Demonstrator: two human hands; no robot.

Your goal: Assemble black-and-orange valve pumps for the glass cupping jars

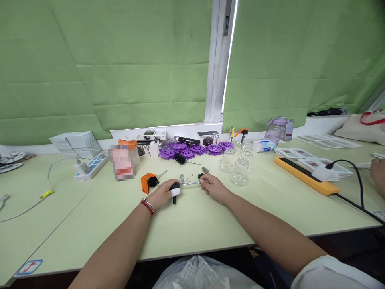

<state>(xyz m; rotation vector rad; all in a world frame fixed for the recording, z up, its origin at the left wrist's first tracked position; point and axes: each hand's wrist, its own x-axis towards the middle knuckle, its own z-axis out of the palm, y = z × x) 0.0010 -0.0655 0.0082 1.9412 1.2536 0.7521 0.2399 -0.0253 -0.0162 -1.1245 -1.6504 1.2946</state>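
Observation:
My left hand, with a white wrap on one finger, is closed around a black plastic part that has a thin metal rod sticking out to the right. A black piece points down below that grip. My right hand pinches the far end of the rod; its fingertips hide whether a small part is there. Beyond the hands lie a small black piece, a spring, short metal pins and tiny bits. An orange part with a black knob and rod lies left of my left hand.
Purple wheel-shaped parts and boxes line the back. Several clear glass vessels stand right of my right hand. A yellow power strip lies farther right, a white one left. Another person's hand shows at the right edge.

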